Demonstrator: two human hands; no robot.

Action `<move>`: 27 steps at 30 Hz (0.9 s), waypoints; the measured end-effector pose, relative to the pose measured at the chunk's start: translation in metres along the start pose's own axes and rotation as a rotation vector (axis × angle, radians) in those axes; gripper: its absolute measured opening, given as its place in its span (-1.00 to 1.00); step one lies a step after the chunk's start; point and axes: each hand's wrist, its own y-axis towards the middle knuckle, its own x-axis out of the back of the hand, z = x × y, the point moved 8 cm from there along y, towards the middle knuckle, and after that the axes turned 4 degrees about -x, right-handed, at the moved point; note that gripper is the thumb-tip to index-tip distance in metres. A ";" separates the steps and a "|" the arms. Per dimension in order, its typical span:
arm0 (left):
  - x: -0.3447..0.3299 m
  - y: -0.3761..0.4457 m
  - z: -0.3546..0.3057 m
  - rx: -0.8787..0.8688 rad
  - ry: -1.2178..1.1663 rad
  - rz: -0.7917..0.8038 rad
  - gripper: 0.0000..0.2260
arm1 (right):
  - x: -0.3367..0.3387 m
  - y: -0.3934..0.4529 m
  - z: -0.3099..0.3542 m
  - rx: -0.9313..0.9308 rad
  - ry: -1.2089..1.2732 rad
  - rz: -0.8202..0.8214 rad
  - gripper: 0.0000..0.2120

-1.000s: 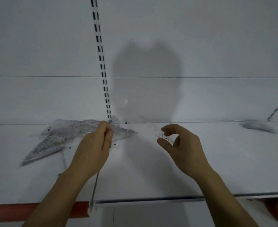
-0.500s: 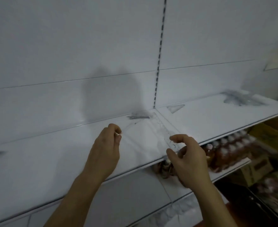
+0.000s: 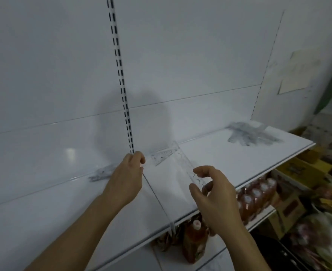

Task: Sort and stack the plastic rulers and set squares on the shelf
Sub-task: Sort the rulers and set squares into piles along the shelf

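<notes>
My left hand [image 3: 128, 178] and right hand [image 3: 214, 200] pinch opposite ends of a clear set square [image 3: 182, 161] over the white shelf [image 3: 239, 159], ruler pile [image 3: 253, 133] far right.

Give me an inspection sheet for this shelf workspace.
Surface: white shelf, with a seam across it.
Job's things: clear ruler in the right hand; small set square by the back wall; left pile and right pile of clear pieces.
Clutter: nothing seen.
Hands: right hand pinches the ruler's near end; left hand has its fingers curled, hold unclear.
Cables: nothing seen.
Surroundings: bottles below; slotted upright; paper on the wall.
</notes>
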 end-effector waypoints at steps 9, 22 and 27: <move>-0.061 0.082 0.028 0.037 0.083 0.225 -0.90 | -0.001 0.111 -0.034 0.015 -0.182 0.146 -0.72; -0.142 0.167 -0.062 -0.099 0.113 0.281 -0.61 | 0.051 0.220 -0.124 -0.018 -0.195 0.065 -0.74; -0.224 0.208 -0.129 -0.133 0.150 0.380 -0.56 | 0.131 0.279 -0.187 -0.019 -0.314 0.010 -0.75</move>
